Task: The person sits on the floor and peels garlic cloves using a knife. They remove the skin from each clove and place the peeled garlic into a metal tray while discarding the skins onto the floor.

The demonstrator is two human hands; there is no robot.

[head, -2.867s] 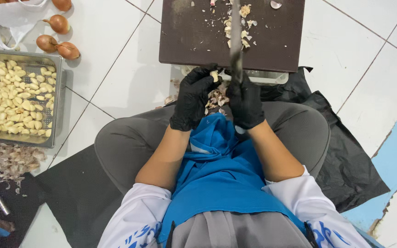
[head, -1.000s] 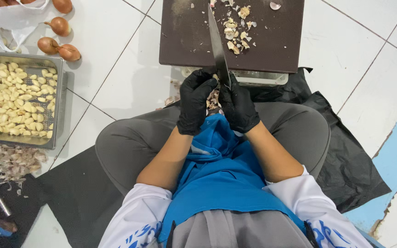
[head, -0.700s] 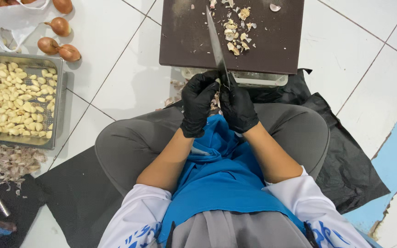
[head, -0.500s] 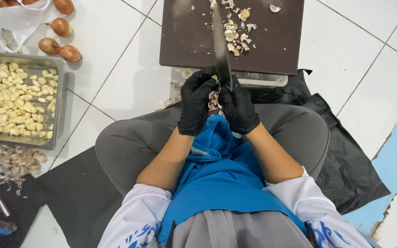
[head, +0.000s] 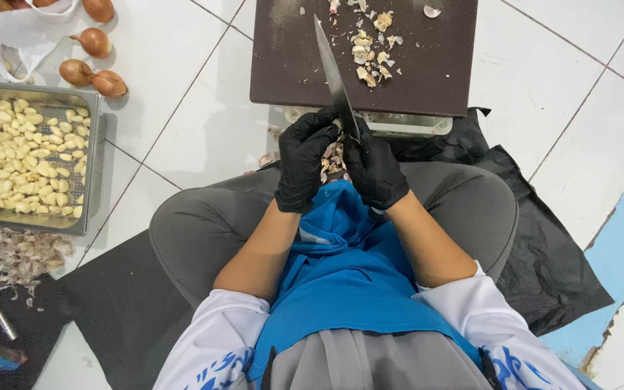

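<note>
At frame centre, the right hand (head: 375,172) is closed around a knife (head: 335,78), whose blade slants toward the upper left over the dark cutting board (head: 290,65). The left hand (head: 301,167), just beside it, pinches a garlic clove (head: 332,155) between both hands, below the blade.

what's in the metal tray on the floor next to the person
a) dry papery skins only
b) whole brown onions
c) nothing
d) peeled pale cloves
d, the metal tray is filled with peeled pale cloves; the brown onions lie outside it on the tiles, and the papery skins are piled below it.
</note>
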